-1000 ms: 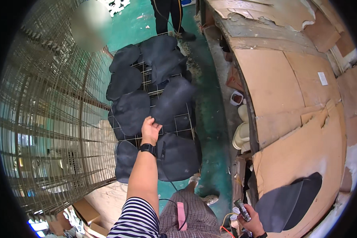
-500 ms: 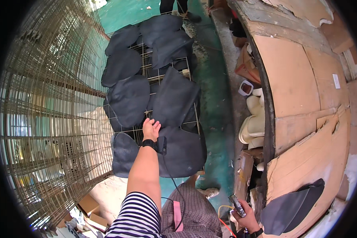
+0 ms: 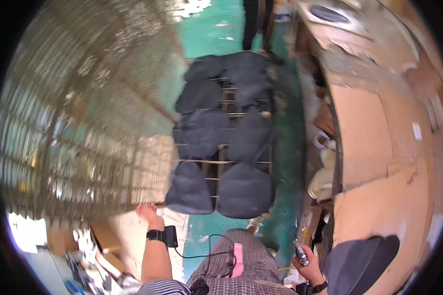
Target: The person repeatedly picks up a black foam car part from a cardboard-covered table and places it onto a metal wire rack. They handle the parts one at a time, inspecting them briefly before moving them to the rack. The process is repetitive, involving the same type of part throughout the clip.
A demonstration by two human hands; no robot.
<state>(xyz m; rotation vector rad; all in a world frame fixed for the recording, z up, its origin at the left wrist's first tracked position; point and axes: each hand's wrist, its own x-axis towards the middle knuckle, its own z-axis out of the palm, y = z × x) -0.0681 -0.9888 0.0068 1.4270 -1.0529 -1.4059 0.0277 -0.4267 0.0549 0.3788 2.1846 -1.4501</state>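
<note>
My left hand (image 3: 149,213) is at the near corner of a tilted wire rack (image 3: 98,162) on the left. Its fingers are blurred but look curled round the rack's edge. In front of me, flat black rounded pieces (image 3: 246,189) lie in two columns on a lower wire rack (image 3: 211,178). My right hand (image 3: 307,265) is closed round a small silver metal tool (image 3: 300,253) low on the right; its exact kind is unclear. Beside that hand, a folded black sheet (image 3: 362,263) lies on cardboard.
A cardboard-covered table (image 3: 364,123) runs along the right, with cream-coloured rounded objects (image 3: 322,177) beneath its edge. Boxes (image 3: 106,236) and clutter sit at the lower left. Another person's legs (image 3: 257,22) stand beyond the rack. A black cable (image 3: 197,256) trails from my left wrist.
My left hand has moved left and nearer me, from over the black pieces to the tilted rack's edge. The view has shifted, and the black pieces now appear farther right. My right hand keeps its tool.
</note>
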